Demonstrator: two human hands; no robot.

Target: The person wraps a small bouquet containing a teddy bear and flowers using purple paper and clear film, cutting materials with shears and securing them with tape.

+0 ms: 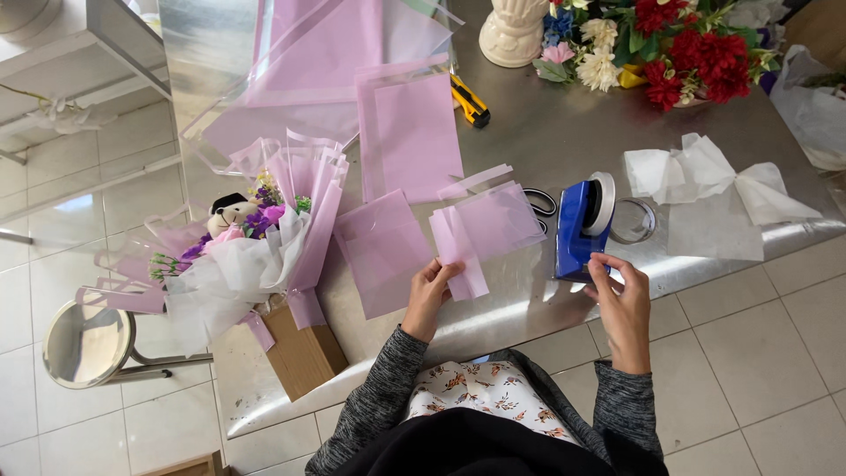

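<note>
Her left hand [428,295] pinches a folded pink wrapping sheet [480,231] at its lower edge; it looks light, floppy and easily creased. The right hand's [621,300] fingers touch the blue tape dispenser [577,229] on the bench [564,132].

Steel table [546,132]: pink sheets [410,132], tape dispenser [577,229], knife [470,101].

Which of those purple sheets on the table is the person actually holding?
The small folded purple sheet nearest the blue tape dispenser: the left hand pinches its lower corner. The other purple sheets lie flat, untouched.
</note>
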